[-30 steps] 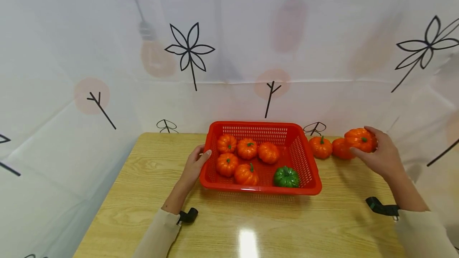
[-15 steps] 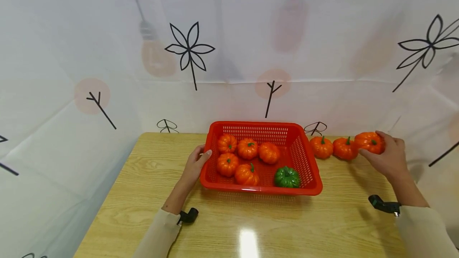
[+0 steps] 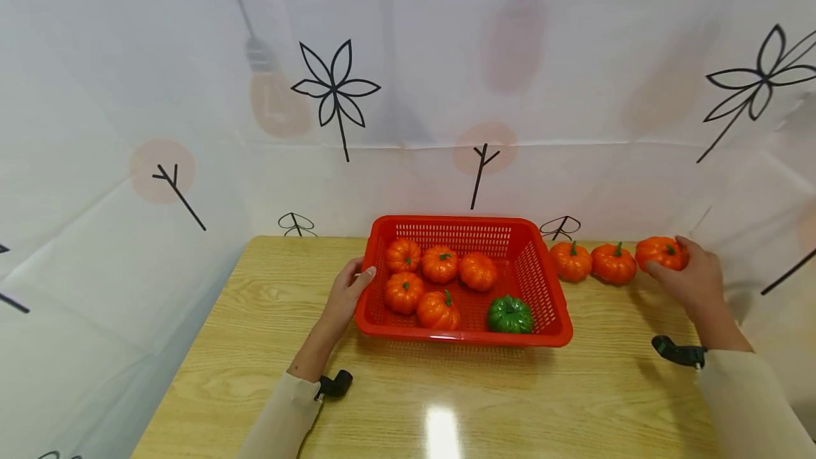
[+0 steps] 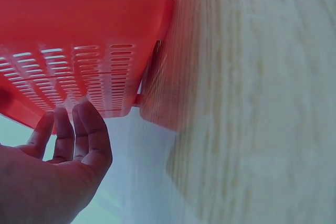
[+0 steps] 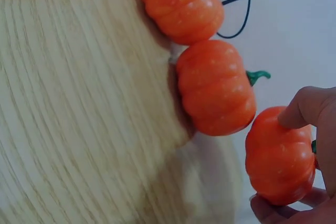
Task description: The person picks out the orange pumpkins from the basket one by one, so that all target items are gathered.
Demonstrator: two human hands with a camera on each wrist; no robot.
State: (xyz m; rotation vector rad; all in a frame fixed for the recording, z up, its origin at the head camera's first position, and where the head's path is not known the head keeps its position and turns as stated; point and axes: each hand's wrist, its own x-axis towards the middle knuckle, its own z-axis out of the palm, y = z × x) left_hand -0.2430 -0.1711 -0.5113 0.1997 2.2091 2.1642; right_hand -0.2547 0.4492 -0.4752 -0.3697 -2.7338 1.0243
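Note:
A red plastic basket (image 3: 468,338) with slotted walls stands mid-table, holding several small orange pumpkins (image 3: 439,263) and one green pumpkin (image 3: 510,314). My left hand (image 3: 347,292) holds the basket's left rim; in the left wrist view its bent fingers (image 4: 94,132) meet the slotted wall. At the far right, my right hand (image 3: 695,278) grips an orange pumpkin (image 3: 656,252) between thumb and fingers. The right wrist view shows this held pumpkin (image 5: 278,156) lying sideways, its green stem partly hidden by the hand.
Two orange pumpkins, the nearer to the basket (image 3: 570,261) and its neighbour (image 3: 614,264), stand in a row along the back edge of the wooden table (image 3: 268,317). A white patterned cloth (image 3: 408,91) hangs right behind that edge.
My right hand has moved right and slightly down with its pumpkin, from in front of the middle pumpkin to the right end of the row. The left hand and basket have stayed put.

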